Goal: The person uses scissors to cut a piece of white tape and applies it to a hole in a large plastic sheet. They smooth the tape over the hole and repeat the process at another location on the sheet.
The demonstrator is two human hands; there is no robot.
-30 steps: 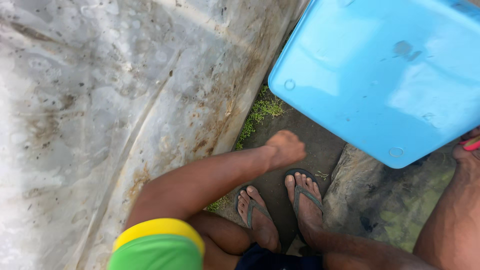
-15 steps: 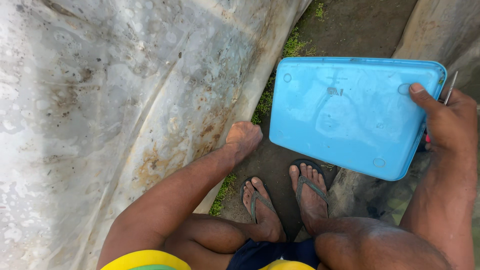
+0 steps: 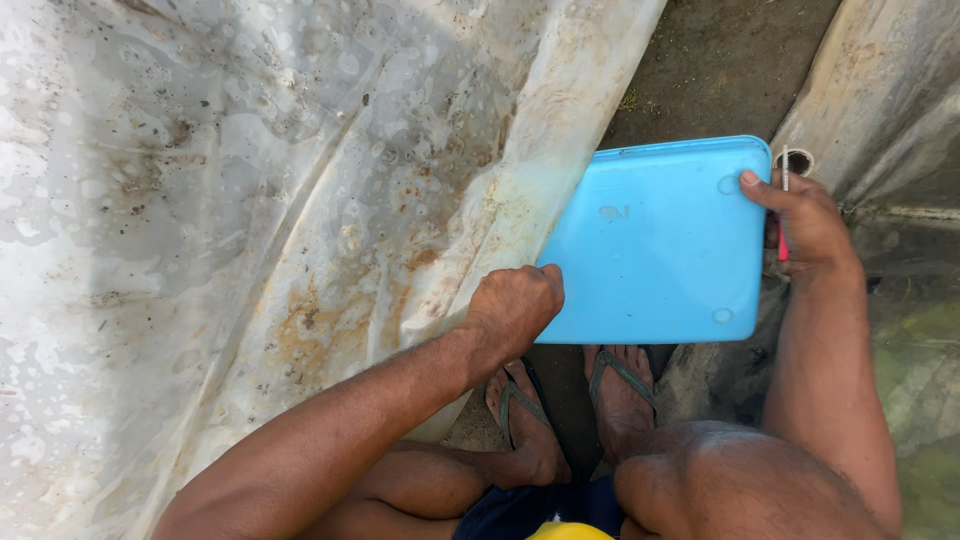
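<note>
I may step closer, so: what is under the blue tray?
Below the blue tray, dark soil and toes in flip-flops show at its edges. Ground directly under it is covered.

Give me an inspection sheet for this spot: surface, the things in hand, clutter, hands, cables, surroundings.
Surface: bare dark soil path between two sheets, with a little grass.
Things in hand: light blue plastic tray, flat side up, held at both ends above the feet.
Clutter: nothing seen.
Hands: left hand grips the tray's near left corner; right hand holds its right edge, thumb on top, with a thin red stick in the fingers.
Cables: nothing seen.
Surroundings: stained whitish plastic sheet at left, another sheet at right; feet in flip-flops below.
</note>
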